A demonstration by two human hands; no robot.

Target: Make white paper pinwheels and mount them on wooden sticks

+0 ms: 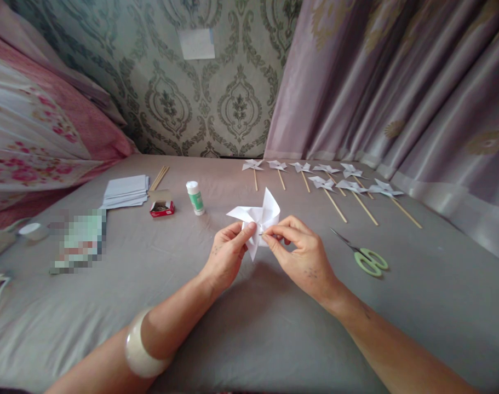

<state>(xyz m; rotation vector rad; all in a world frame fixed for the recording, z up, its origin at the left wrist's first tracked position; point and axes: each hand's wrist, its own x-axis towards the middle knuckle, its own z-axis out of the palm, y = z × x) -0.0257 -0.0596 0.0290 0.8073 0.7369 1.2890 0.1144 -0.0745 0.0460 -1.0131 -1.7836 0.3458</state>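
A white paper pinwheel [269, 210] with folded blades is held up in front of me. My left hand [228, 249] grips it from the left, with the thumb pressed on the paper beside its middle. At the pinwheel's centre, my right hand [300, 249] pinches a small thin pin-like thing between thumb and forefinger; its exact kind is too small to tell. No stick shows on this pinwheel. Several finished pinwheels [323, 184] on wooden sticks lie in rows at the back right.
Green-handled scissors [370, 261] lie to the right. Left of centre stand a glue stick [195, 198] and an open red box [162, 209] of small metal pieces. Farther left are a paper stack [126, 191], wooden sticks [159, 178], a blurred packet [80, 241] and a power strip [0, 243].
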